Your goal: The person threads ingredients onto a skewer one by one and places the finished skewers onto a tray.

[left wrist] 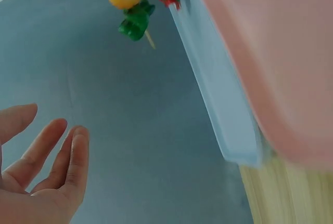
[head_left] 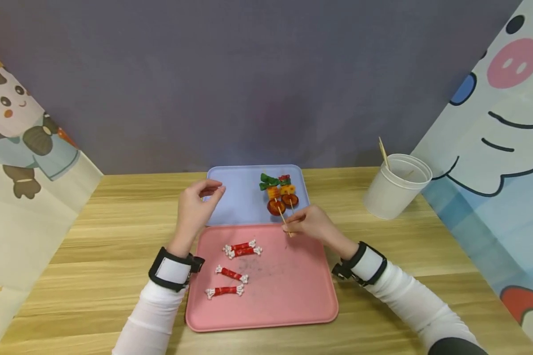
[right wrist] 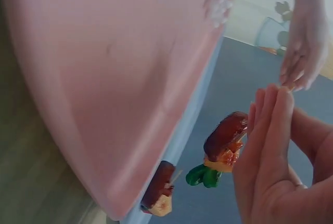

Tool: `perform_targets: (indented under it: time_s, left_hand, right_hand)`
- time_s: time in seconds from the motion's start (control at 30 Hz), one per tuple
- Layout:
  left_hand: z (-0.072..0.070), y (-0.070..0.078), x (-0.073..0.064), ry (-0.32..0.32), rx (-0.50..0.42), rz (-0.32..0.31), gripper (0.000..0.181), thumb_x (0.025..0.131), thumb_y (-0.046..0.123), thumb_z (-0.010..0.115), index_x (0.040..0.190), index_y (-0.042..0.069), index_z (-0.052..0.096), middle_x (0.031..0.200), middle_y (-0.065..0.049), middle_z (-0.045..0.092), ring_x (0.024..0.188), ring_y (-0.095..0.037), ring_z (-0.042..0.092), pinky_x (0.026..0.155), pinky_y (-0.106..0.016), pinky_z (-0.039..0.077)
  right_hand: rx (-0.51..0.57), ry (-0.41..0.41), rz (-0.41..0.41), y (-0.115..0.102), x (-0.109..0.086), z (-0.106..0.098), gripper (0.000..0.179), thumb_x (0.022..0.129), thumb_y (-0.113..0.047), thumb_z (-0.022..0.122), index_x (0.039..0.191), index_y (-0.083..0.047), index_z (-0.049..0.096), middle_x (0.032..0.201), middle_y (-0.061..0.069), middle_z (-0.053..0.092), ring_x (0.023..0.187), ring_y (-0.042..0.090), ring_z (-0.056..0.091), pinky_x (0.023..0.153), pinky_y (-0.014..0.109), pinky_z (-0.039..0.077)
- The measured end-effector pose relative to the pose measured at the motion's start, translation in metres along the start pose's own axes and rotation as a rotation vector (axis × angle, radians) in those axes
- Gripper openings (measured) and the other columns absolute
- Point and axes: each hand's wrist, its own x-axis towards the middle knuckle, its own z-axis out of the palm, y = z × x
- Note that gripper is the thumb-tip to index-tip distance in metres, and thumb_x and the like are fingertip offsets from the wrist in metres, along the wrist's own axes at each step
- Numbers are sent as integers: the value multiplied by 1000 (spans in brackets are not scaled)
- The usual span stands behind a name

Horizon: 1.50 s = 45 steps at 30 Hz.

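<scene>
My right hand (head_left: 311, 223) pinches the bare stick end of a food skewer (head_left: 273, 192), which carries a green leafy piece, a yellow corn-like piece and a dark reddish-brown slice. In the right wrist view this skewer (right wrist: 223, 146) appears raised off the blue tray. A second, similar skewer (head_left: 288, 189) with a red and green tip lies on the blue tray (head_left: 235, 197), close beside it. To the left, my left hand (head_left: 197, 207) hovers near the tray's left edge, fingers loosely bent, holding nothing; the left wrist view shows thumb and fingers (left wrist: 77, 156) apart.
A pink tray (head_left: 288, 291) sits in front of the blue one. Several red pieces with white knobbed ends (head_left: 232, 273) lie on its left half. At the right stands a white bucket (head_left: 384, 197) with wooden sticks (head_left: 383, 153). A grey panel (head_left: 248, 98) rises behind.
</scene>
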Motion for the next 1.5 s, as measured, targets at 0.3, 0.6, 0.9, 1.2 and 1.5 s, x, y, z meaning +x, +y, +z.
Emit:
perform_targets:
  time_s: [0.3,0.6,0.9,1.2,1.5]
  left_hand:
    - [-29,-16,-11,35,71,1,23,82,23,67,90,2,71,88,-14,69,78,-22,63,73,-45,54]
    - [-49,-27,-12,71,127,16,22,83,22,67,89,1,71,88,-14,69,78,-21,63,72,-42,54]
    - [-54,-28,-11,70,140,-3,24,83,25,67,89,1,71,88,-14,69,77,-20,63,71,-41,53]
    - [-54,-29,-11,58,149,-5,23,83,23,66,88,2,71,88,-13,69,79,-21,63,72,-42,54]
    - [-52,-30,-10,46,156,-11,24,84,25,65,89,2,71,89,-14,69,80,-23,63,73,-44,54]
  right_hand:
    - [-164,2,2,0,28,3,28,73,-28,75,90,-6,75,88,8,72,86,18,61,78,36,50]
    - [-246,15,-15,0,43,5,26,71,-30,77,84,-8,76,84,6,73,84,17,61,79,34,50]
    - [-227,-9,-28,-1,47,7,25,70,-30,77,82,-8,76,80,5,73,77,14,60,66,28,48]
    - [-255,-30,-41,-2,51,7,23,71,-32,76,82,-11,76,80,2,73,80,13,60,77,32,48]
    - [-255,-70,-25,-4,51,7,23,74,-33,74,85,-12,76,82,2,72,81,13,60,75,31,48]
